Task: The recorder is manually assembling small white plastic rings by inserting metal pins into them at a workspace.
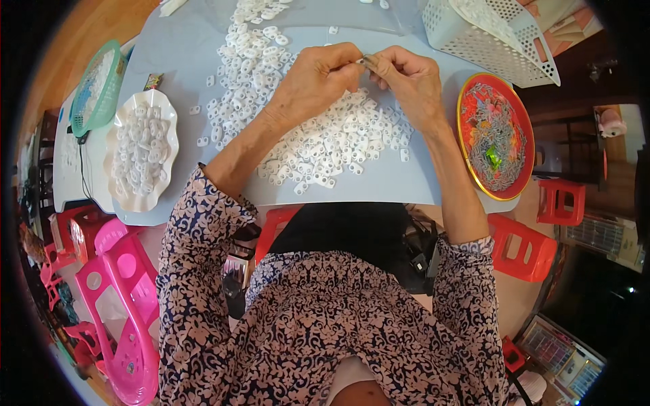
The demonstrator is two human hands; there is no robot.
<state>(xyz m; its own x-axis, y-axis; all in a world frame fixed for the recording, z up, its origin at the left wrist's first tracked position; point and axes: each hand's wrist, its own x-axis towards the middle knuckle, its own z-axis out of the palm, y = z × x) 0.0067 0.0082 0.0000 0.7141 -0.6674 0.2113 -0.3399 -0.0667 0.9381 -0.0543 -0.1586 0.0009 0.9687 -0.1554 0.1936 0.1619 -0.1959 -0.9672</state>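
Observation:
My left hand [326, 76] and my right hand [410, 80] meet fingertip to fingertip above the table, both closed in a pinch. Between them is something tiny, partly pale and partly dark; the fingers hide most of it. Beneath and around my hands spreads a loose heap of small white plastic pieces [318, 152] with round holes, running on to the far side of the table. To the right of my right forearm stands a red oval tray with a gold rim [530, 139], holding many small grey pieces [497, 132] and a bright green bit [493, 158].
A white scalloped dish [108, 162] and a green basket [78, 122], both with white pieces, stand at the left. A white perforated basket [467, 44] is at the far right of the grey table [183, 51]. Pink chairs [128, 304] and red stools [523, 247] surround it.

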